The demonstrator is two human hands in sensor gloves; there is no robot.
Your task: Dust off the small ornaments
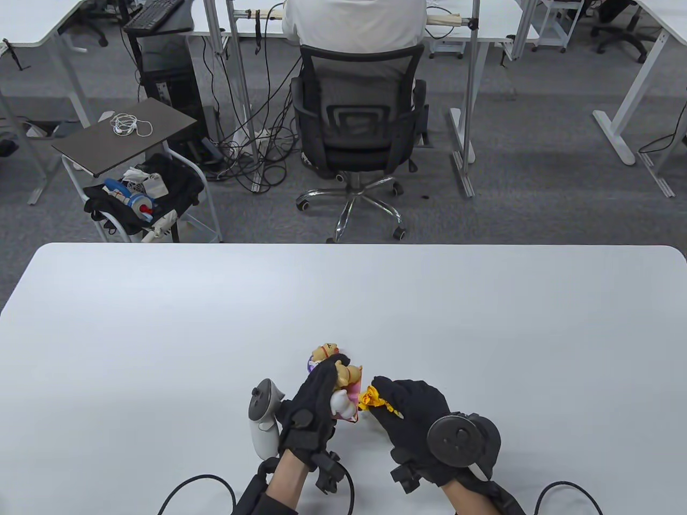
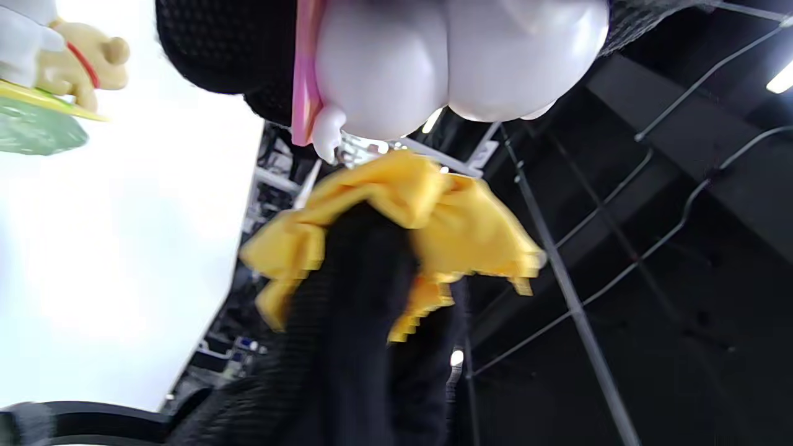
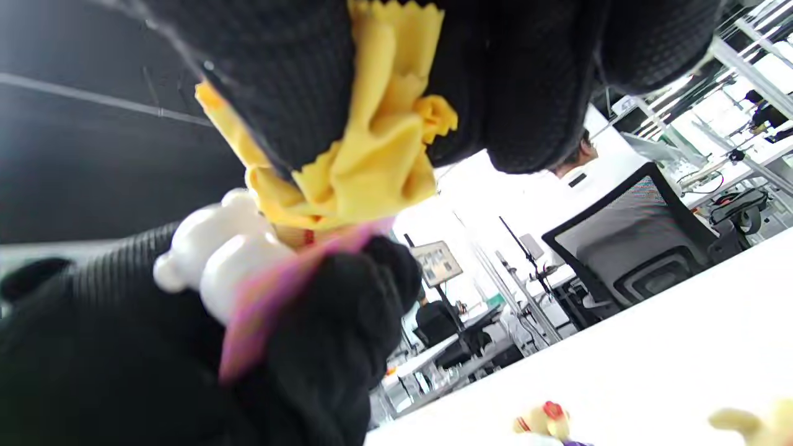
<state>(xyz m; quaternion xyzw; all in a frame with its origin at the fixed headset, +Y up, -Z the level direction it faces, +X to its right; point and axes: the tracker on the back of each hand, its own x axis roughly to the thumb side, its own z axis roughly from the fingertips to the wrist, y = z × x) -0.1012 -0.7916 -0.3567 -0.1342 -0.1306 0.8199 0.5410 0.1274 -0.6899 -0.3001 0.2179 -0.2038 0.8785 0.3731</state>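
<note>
My left hand (image 1: 316, 399) grips a small ornament (image 1: 348, 389), a tan and white figure on a pink base, lifted above the table near its front edge. The left wrist view shows its white underside (image 2: 446, 62) and pink base edge. My right hand (image 1: 413, 413) holds a bunched yellow cloth (image 1: 371, 398) in its fingers, pressed against the ornament's right side; the cloth also shows in the left wrist view (image 2: 446, 217) and the right wrist view (image 3: 372, 167). A second ornament (image 1: 322, 354), a tan bear figure, stands on the table just behind my left hand.
The white table (image 1: 161, 322) stretches wide to both sides and back. Beyond its far edge stand an office chair (image 1: 357, 134) with a seated person and a small cart (image 1: 145, 198) at the left. Cables trail from both wrists at the front edge.
</note>
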